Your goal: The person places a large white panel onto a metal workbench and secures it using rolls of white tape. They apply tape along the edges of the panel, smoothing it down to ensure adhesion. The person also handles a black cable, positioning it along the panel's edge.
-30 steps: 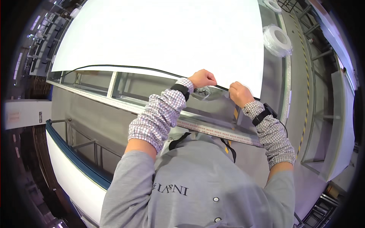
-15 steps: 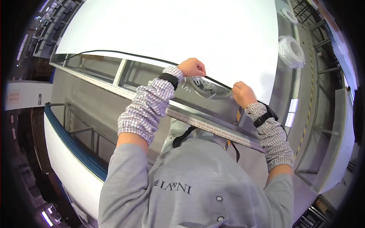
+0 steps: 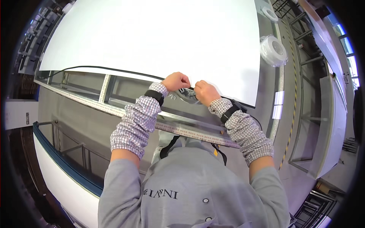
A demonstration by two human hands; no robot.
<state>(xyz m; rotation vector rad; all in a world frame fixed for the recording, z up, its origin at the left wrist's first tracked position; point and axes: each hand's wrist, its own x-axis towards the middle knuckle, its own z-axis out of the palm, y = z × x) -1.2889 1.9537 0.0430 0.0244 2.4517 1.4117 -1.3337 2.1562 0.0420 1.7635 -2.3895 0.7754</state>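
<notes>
A thin black strip follows the near edge of a large white sheet and bows away from it toward the left end. My left hand pinches at this strip near the sheet's edge. Close beside it, my right hand is closed on the same strip, knuckles up, hiding the part under its fingers. Just below both hands lies a clear plastic bag with small shiny pieces inside, partly covered by the right hand.
The sheet lies on a see-through table top in a metal frame, with a printed measuring strip along its front rail. Two white rolls, a plastic-wrapped one and a farther one, lie at the right side. A blue-edged white table stands at left.
My right hand has moved left along the edge, close to my left hand. The view has shifted, so the table sits lower and further left.
</notes>
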